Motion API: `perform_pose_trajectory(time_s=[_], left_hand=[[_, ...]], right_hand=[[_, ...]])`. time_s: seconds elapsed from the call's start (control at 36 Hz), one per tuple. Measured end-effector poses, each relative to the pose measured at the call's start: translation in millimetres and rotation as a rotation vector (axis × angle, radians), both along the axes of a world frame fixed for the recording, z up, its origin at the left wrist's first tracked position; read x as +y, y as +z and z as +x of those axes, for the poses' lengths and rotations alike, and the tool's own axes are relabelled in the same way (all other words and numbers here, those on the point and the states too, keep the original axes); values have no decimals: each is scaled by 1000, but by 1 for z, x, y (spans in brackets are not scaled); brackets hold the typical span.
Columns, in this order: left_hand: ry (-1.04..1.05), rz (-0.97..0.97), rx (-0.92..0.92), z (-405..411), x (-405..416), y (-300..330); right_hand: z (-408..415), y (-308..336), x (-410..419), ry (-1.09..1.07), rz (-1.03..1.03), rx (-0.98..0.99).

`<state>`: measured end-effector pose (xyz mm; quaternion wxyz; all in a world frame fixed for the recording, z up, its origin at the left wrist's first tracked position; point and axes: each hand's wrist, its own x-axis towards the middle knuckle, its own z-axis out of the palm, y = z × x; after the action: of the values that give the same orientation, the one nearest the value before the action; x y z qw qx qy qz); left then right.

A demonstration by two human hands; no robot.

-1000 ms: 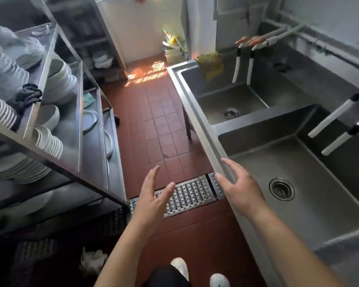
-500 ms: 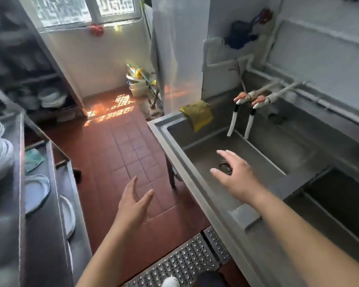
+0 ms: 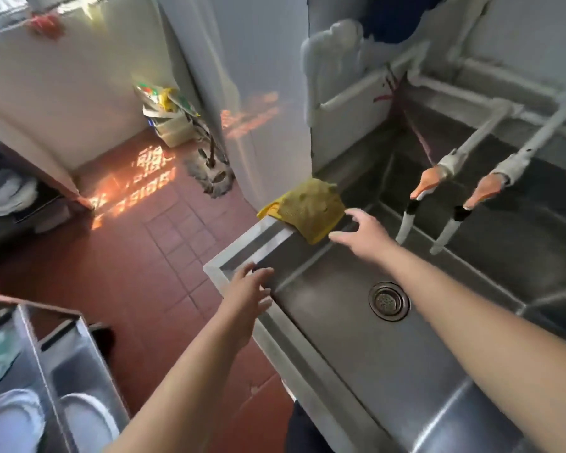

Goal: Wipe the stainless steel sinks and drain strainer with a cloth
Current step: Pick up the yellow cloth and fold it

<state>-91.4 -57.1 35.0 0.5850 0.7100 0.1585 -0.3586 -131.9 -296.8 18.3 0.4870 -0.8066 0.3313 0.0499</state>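
Note:
A yellow cloth [image 3: 311, 207] hangs over the far left rim of the stainless steel sink [image 3: 347, 348]. The round drain strainer [image 3: 389, 301] lies in the sink's floor. My right hand [image 3: 361, 232] is open, fingers spread, just right of the cloth and almost touching its lower edge. My left hand [image 3: 247, 297] is open too, hovering over the sink's near left corner and front rim. Neither hand holds anything.
Two faucets with orange joints and white spouts [image 3: 415, 207] [image 3: 461, 220] hang over the sink's back right. A white pillar [image 3: 258, 93] stands behind the cloth. A mop [image 3: 211, 171] rests on the red tile floor [image 3: 138, 273]. A steel rack with plates [image 3: 56, 387] sits at lower left.
The view has moved forward toward the far sink. My right hand has reached up to the yellow cloth, and my left hand has come over the sink's corner.

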Motion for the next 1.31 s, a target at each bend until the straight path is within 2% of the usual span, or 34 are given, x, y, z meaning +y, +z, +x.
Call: perform_pose_trajectory(time_s=[0.14,0.28,0.47,0.67,0.78,0.86,1.06,1.19,1.31], left_hand=[[12,65,52,47,-48,-28],[147,-114,190,80,-93,-45],[444,-341,366,101,-143,-50],[521,-270,357,112,-139,-50],[318,-153,236,116,-113,-49],[190,-64,69,116,-93,-42],[-144,-164,-161,95,-49,-8],[-391,-216,-249,73,-21,19],[-581,-272,-238,54,-5,33]], right_hand=[[85,-40,-36,-205,94,-32],[134,-70,-60,-224,97,25],[147,-90,-57,-228,7,95],[136,-72,-40,-185,177,60],[117,-57,-27,-205,189,26],[99,-45,-11,-231,234,-24],[40,-9,37,-389,262,-118],[-17,25,82,-555,210,-149],[-70,54,122,-720,282,-252]])
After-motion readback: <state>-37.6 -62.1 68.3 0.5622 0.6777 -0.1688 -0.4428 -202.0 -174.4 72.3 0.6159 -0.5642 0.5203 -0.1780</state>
